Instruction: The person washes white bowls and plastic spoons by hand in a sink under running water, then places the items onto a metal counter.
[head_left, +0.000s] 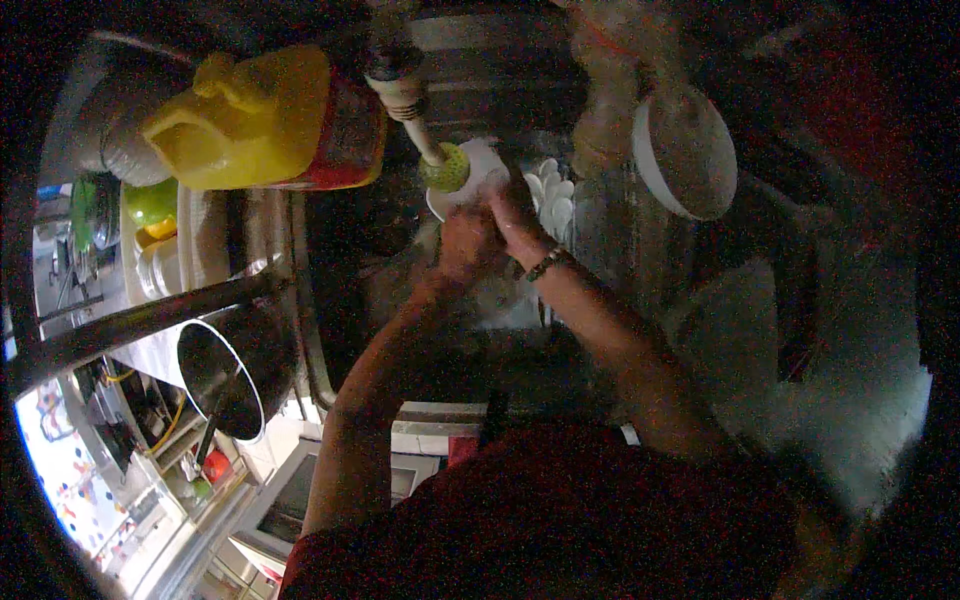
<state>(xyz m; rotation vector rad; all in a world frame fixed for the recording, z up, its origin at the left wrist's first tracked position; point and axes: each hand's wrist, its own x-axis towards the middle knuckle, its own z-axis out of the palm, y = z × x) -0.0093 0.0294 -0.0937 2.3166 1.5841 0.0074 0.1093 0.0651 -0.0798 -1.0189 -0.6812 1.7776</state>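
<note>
My left hand (469, 244) and my right hand (517, 214) meet under the tap, both on a white dish (484, 157), probably a bowl. Blur and shadow hide the fingertips. Directly over the dish is the green perforated spout head (445, 168) of a faucet (397, 94). Several white spoons (555, 199) lie just beyond my right hand, which has a beaded bracelet (545, 265) at its wrist. Beneath my hands the dark sink basin (382, 292) is hard to make out.
A yellow plastic jug (247, 127) stands at upper left. A white bowl (686, 154) is tilted at upper right. To the left are a metal rail (157, 315) and a dark, white-rimmed round container (225, 382). A grey-framed cabinet (289, 487) is lower left.
</note>
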